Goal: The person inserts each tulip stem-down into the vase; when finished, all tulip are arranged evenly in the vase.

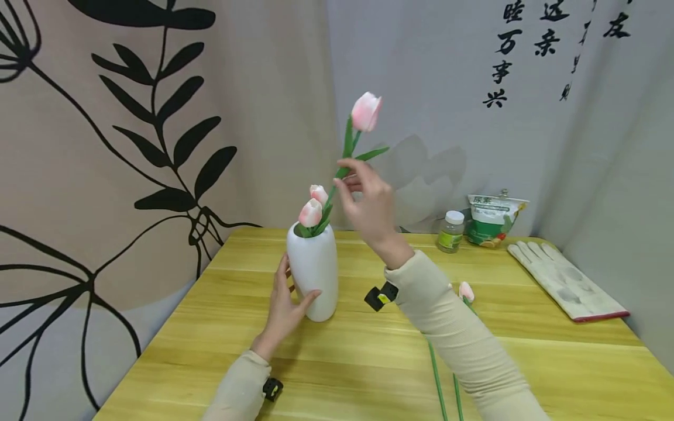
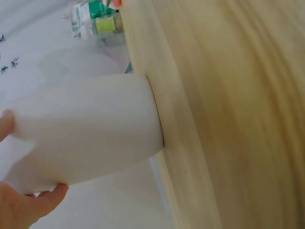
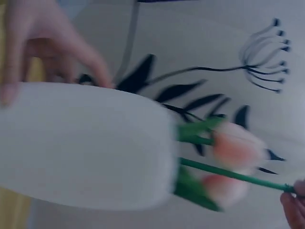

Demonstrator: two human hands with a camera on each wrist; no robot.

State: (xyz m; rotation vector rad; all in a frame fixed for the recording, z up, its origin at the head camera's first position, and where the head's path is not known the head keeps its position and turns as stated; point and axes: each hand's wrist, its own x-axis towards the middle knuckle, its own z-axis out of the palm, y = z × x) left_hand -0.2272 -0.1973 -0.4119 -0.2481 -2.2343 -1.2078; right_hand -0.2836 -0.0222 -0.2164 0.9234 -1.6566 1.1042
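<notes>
Thumb and fingers of the right hand (image 1: 368, 199) are pinching the green stem (image 1: 332, 193) of a pink flower (image 1: 366, 112), close to its leaves (image 1: 372, 154). The stem's lower part is sitting inside the mouth of the white vase (image 1: 316, 275). The vase is standing upright on the wooden surface (image 1: 253, 292), and the left hand (image 1: 284, 310) is holding its side, with the thumb and fingers curling around it.

For this step, going slowly is probably best. Keeping the stem in line with the hole should be helping it slip past the two short flowers (image 1: 310, 213) that are poking out there. A light pinch is likely enough, since pushing hard could be bending the stem or tipping the vase. The left hand should be staying firm.

The vase is looking smooth and hard, tall and round. The petals are making a closed cup, pale pink and white, and the leaves are ending in points. Whether the flowers are cloth or plastic, I cannot tell. Yellow stripes are running along the wood. Near the right sleeve (image 1: 458, 333), two more thin stems (image 1: 436, 380) are lying flat.
</notes>
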